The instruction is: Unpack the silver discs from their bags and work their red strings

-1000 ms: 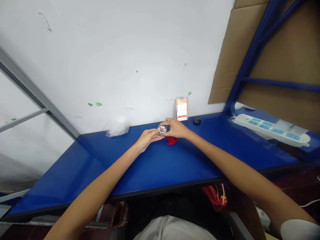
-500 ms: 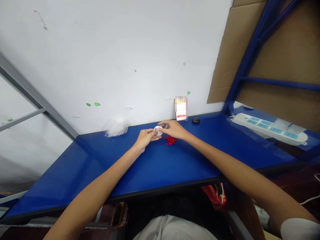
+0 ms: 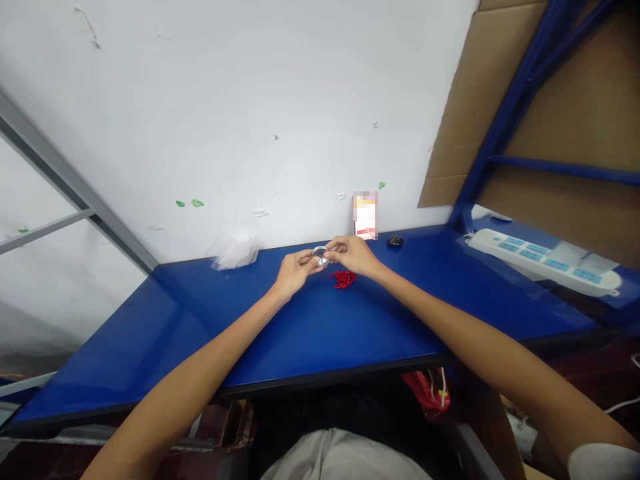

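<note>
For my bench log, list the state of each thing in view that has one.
Round metal piece, held by both hands
Left hand, pinching it
Right hand, pinching it
Red cords, heaped loosely
Clear plastic bag, crumpled
Bright panel, standing upright
Black object, lying on the table
Power strip, sockets facing up

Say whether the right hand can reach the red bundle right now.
Probably yes: the red bundle lies uncovered on the table close to the right hand, though its fingers are on the round metal piece.
</note>
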Demonstrator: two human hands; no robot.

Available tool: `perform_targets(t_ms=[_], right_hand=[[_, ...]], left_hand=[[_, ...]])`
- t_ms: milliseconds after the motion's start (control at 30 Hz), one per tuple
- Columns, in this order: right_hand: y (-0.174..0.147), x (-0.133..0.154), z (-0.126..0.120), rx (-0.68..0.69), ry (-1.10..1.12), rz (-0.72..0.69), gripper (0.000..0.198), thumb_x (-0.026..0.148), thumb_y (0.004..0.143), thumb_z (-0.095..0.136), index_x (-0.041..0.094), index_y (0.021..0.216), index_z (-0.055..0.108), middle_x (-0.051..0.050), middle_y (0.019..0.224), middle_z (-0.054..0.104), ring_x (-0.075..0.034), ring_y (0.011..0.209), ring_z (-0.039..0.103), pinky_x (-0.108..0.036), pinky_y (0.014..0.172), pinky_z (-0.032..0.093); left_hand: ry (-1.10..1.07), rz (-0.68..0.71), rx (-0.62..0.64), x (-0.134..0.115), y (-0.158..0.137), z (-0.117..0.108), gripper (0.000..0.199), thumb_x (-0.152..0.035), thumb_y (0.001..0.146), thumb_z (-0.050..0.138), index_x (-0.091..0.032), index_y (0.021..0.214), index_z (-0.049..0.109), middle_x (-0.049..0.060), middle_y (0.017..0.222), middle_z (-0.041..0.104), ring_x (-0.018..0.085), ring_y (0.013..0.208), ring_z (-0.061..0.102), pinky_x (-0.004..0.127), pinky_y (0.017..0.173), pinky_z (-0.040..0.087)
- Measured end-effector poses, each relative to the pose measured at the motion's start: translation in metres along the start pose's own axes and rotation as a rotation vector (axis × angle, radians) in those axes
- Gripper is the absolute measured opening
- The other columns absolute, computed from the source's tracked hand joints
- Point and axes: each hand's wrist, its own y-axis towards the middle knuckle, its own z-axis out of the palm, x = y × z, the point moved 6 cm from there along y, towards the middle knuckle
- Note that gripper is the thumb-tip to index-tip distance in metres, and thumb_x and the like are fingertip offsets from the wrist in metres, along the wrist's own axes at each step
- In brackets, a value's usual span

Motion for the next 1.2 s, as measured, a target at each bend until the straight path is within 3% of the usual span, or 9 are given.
perform_targets(t_ms=[400,633,733,933,1200], right_hand=[[-0.002,-0.003,0.004,-0.008,-0.072,-0.032,0.011,0.026,0.091,0.078,0.019,0.100,0.079,-0.008,0.094,0.083,-0.022,0.082,0.078,-0.034,0.077,0.063],[0.000,-0.005,0.001,-0.055,-0.067,-0.040,0.010,0.018,0.085,0.080,0.019,0.094,0.077,-0.005,0.088,0.081,-0.020,0.076,0.076,-0.032,0.073,0.061],[-0.003,0.002,0.000,-0.073,-0.104,-0.112,0.009,0.016,0.084,0.079,0.020,0.092,0.077,-0.003,0.087,0.080,-0.020,0.078,0.075,-0.032,0.074,0.060],[-0.013,0.029,-0.003,-0.091,-0.234,-0.390,0.010,0.015,0.092,0.071,0.022,0.097,0.074,-0.004,0.096,0.078,-0.022,0.087,0.073,-0.035,0.082,0.058],[-0.020,0.031,-0.007,-0.091,-0.316,-0.519,0.011,0.015,0.098,0.065,0.022,0.103,0.072,-0.005,0.098,0.074,-0.023,0.091,0.071,-0.036,0.083,0.055]], left_hand=[[-0.030,-0.117,-0.031,0.012,0.000,-0.006,0.046,-0.042,0.090,0.086,-0.010,0.121,0.074,0.017,0.113,0.081,0.029,0.096,0.082,0.049,0.104,0.064],[-0.056,0.026,0.000,0.010,0.001,0.001,0.054,-0.049,0.087,0.086,-0.010,0.122,0.074,0.018,0.126,0.078,0.032,0.112,0.078,0.054,0.112,0.059],[-0.024,0.060,-0.016,0.011,0.002,0.001,0.051,-0.048,0.088,0.085,-0.010,0.121,0.074,0.018,0.126,0.077,0.033,0.114,0.077,0.055,0.110,0.060],[0.225,0.231,-0.113,-0.003,-0.004,-0.003,0.036,-0.035,0.096,0.074,-0.017,0.126,0.074,0.010,0.126,0.079,0.028,0.109,0.079,0.045,0.106,0.062],[0.431,0.312,-0.104,-0.005,-0.008,-0.008,0.039,-0.032,0.095,0.075,-0.024,0.133,0.072,0.005,0.125,0.080,0.028,0.116,0.078,0.043,0.109,0.061]])
